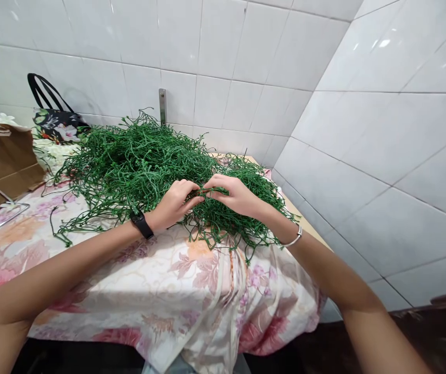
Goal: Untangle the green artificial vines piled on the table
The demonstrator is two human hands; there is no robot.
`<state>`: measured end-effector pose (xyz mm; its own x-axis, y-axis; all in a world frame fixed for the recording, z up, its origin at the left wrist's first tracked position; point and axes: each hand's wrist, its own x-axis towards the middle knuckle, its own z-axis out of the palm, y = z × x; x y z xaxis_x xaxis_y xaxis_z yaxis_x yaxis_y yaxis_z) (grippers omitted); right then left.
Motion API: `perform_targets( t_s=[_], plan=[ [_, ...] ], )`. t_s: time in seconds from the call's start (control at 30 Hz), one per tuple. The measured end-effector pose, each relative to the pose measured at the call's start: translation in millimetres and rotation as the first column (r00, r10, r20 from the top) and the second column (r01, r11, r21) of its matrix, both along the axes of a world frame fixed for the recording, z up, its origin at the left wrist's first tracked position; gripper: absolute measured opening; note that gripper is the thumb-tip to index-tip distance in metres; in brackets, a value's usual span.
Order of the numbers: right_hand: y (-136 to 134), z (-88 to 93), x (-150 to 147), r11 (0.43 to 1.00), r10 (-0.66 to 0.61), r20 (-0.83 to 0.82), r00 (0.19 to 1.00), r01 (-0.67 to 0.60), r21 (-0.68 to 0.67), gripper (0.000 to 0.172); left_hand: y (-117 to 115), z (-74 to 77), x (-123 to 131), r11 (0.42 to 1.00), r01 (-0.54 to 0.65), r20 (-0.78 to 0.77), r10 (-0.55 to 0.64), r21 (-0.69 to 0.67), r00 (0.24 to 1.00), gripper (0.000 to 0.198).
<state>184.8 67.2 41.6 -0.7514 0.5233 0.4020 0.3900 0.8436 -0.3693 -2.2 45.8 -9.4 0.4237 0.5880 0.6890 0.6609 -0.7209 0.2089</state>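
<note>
My left hand (pixel 174 203), with a black watch on its wrist, pinches one end of a thin green artificial stem (pixel 204 190). Opposite it, my right hand (pixel 235 195) pinches the same stem, its fingertips nearly meeting the left ones. Fingers cover most of the stem, so its full shape is hidden. Behind and beneath both hands spreads a big tangled heap of green artificial stems (pixel 141 156), with a smaller part (pixel 250 179) on the right. A few loose stems (pixel 63 234) lie apart at the heap's left front.
A floral cloth (pixel 129 291) covers the table and hangs over its front. On the left are a cardboard box (pixel 4 161), a metal wire frame (pixel 16 205), white flowers (pixel 53 153) and a black floral bag (pixel 61 124). Tiled walls (pixel 223 52) close off the back and right.
</note>
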Motion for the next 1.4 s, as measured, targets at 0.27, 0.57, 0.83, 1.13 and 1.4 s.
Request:
perform_targets(
  t_s=[0.27, 0.57, 0.83, 1.13, 1.4],
  plan=[
    [-7, -7.3, -1, 0.998, 0.0, 0.064, 0.998, -0.004, 0.061, 0.017, -4, 2.4, 1, 0.997, 0.079, 0.012, -0.078, -0.019, 0.997, 0.013],
    [-8, -11.2, 1, 0.981, -0.013, 0.083, 0.996, -0.003, 0.194, 0.022, -4, 4.7, 0, 0.993, 0.091, -0.022, -0.093, -0.071, 0.995, 0.02],
    [-9, -11.3, 1, 0.972, -0.076, 0.115, 0.99, 0.048, 0.231, 0.034, -3, 7.3, 2, 0.992, 0.081, -0.169, -0.096, -0.096, 0.981, 0.025],
    [-23, -6.5, 2, 0.938, -0.21, 0.164, 0.964, 0.151, 0.312, 0.043, -12, 6.9, 0, 0.996, 0.008, -0.282, 0.016, 0.084, 0.959, 0.034],
    [-19, 8.7, 6, 0.93, -0.07, 0.154, 0.986, 0.008, 0.368, 0.046, -21, 22.1, -1, 0.99, 0.104, -0.323, -0.069, 0.091, 0.944, 0.034]
  ],
)
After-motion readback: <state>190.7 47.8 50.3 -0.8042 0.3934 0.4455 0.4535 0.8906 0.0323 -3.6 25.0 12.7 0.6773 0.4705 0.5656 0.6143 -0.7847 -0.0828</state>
